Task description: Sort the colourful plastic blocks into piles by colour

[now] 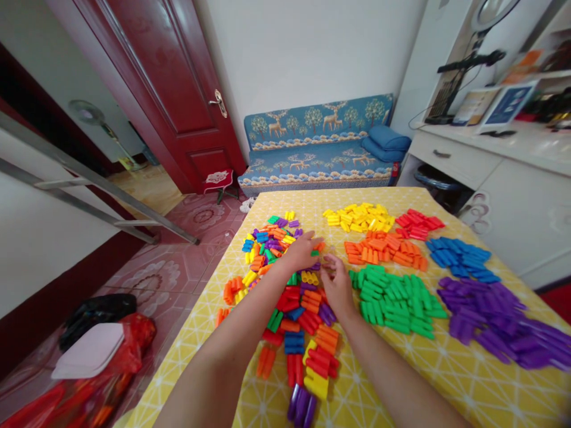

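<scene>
both hands, left hand (303,251) & right hand (338,288), loosely spread, rest on mixed blocks (289,297), grasp unclear.

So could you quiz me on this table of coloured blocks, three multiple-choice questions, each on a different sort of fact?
1. Where is the green pile?
A. right of the mixed pile
B. on the floor
C. on the sofa

2. What colour is the tablecloth?
A. white
B. yellow
C. black

3. How does the door stand?
A. shut
B. open
C. off its hinges

Answers: 1 A, it lies beside the right hand. 2 B, yellow shows between the blocks. 3 B, the next room shows past it.
</scene>
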Available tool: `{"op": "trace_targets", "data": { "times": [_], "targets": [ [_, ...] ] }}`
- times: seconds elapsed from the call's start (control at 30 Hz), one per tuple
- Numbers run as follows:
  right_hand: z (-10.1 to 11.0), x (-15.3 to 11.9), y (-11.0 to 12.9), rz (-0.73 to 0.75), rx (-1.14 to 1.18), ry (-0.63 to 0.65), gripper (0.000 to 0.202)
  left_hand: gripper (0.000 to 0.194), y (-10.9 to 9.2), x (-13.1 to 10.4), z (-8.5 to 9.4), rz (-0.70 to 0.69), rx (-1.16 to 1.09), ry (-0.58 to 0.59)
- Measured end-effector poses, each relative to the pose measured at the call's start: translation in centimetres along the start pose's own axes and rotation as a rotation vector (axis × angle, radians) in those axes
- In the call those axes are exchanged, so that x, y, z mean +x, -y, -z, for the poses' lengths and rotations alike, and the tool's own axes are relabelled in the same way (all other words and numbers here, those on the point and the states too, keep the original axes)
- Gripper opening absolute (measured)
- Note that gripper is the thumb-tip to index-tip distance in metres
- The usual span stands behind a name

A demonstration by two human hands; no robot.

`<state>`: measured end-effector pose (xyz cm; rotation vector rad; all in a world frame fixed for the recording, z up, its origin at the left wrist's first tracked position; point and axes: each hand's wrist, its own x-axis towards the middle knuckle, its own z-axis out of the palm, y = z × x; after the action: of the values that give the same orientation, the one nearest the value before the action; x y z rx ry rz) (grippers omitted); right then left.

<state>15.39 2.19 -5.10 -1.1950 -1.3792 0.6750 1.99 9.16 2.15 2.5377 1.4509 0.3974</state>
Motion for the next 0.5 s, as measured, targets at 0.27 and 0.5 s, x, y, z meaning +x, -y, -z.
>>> {"op": "trace_targets", "data": {
  "times": [0.27,0.5],
  "targets": [
    [0.0,-0.1,-0.2,0.016,-0.001,-0.019,0.04,0.047,-0.3,-1.1,-0.5,0.012,-0.006,0.001],
    [-0.1,0.0,-0.5,0.089,-0.113,0.037,0.043,0.034,-1.2,-6.1,0.3,0.004,-0.207,-0.027]
  ]
}}
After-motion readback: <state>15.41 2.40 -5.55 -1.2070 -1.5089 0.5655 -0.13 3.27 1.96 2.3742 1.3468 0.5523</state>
